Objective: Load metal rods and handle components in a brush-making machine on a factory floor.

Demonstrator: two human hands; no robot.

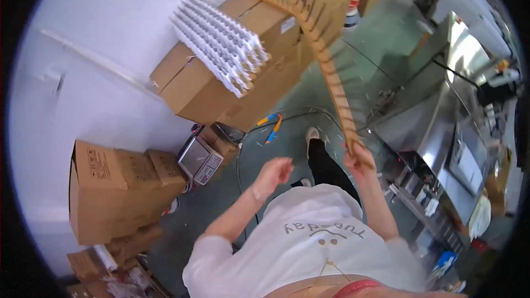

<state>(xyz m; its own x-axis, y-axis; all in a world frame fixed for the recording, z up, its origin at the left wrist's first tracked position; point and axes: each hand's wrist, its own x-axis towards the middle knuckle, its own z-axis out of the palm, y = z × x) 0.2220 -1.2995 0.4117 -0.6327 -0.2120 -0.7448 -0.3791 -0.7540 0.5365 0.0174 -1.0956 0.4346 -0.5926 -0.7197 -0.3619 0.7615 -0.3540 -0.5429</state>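
My right hand (360,161) is closed around the near end of a long, curved-looking wooden strip (332,80) with a row of thin pegs standing out from it. The strip reaches away from me, and its far part passes over large cardboard boxes (193,91). My left hand (274,174) is raised in front of my shirt, fingers curled in, with nothing visible in it. On top of the boxes, left of the strip, lies a bundle of white, knobbly rows (218,41) with pointed ends.
A digital scale (200,159) sits low by the wall, beside another cardboard carton (124,187). An orange-and-blue tool (271,127) lies on the floor near a dark cable. To the right stands a metal machine table (441,132); tape rolls (351,11) stand beyond the boxes.
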